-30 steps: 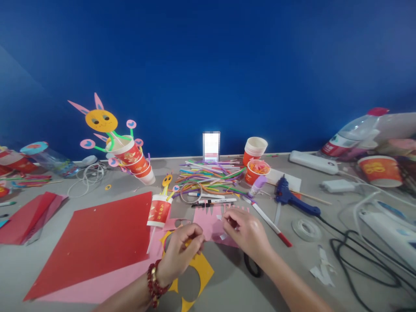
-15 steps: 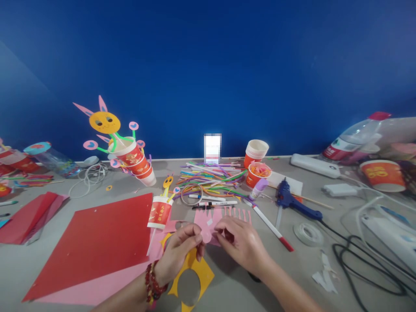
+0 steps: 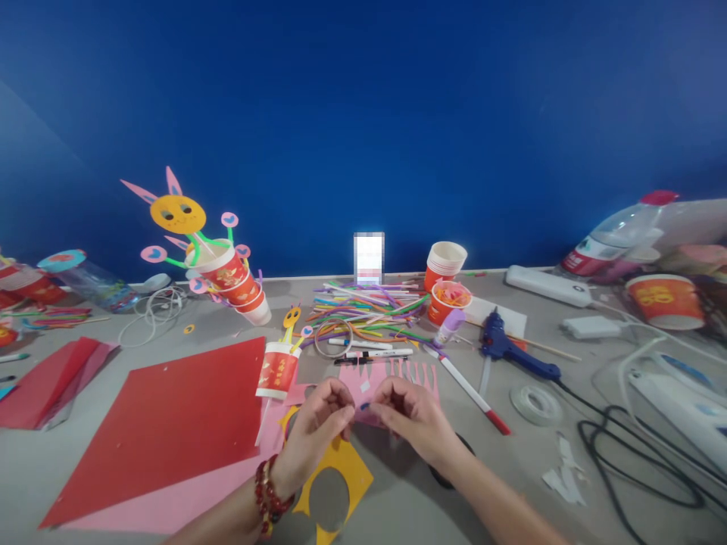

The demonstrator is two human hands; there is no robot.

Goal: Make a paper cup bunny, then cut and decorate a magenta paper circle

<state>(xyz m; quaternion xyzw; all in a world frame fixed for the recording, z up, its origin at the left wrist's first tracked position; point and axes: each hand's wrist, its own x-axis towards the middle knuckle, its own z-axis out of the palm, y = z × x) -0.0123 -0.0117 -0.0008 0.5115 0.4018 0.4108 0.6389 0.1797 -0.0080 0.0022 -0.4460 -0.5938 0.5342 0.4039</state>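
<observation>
My left hand (image 3: pixel 325 416) is closed in a pinch, thumb against fingertips, above the yellow paper (image 3: pixel 359 477) with a large round hole. Whatever it pinches is too small or hidden to name. Close beside it, my right hand (image 3: pixel 413 416) is also pinched, with a small blue paper piece (image 3: pixel 364 406) at its fingertips. Behind the hands lies a pink paper sheet (image 3: pixel 391 376) with cut strips along its far edge. Left of them is a red-and-white paper cup (image 3: pixel 278 371) with a small yellow-faced figure and a white stick.
A red sheet (image 3: pixel 187 424) lies at left, near stacked cups bearing a rabbit figure (image 3: pixel 177 214). Colourful pipe cleaners (image 3: pixel 363 306) are piled at the back. To the right are a blue glue gun (image 3: pixel 505 348), a tape roll (image 3: pixel 535 405), cables and a plastic bottle (image 3: pixel 607 238).
The pink paper circle between my hands no longer shows, and a small blue piece is visible at my right fingertips. My right hand has moved slightly left, closer to the left.
</observation>
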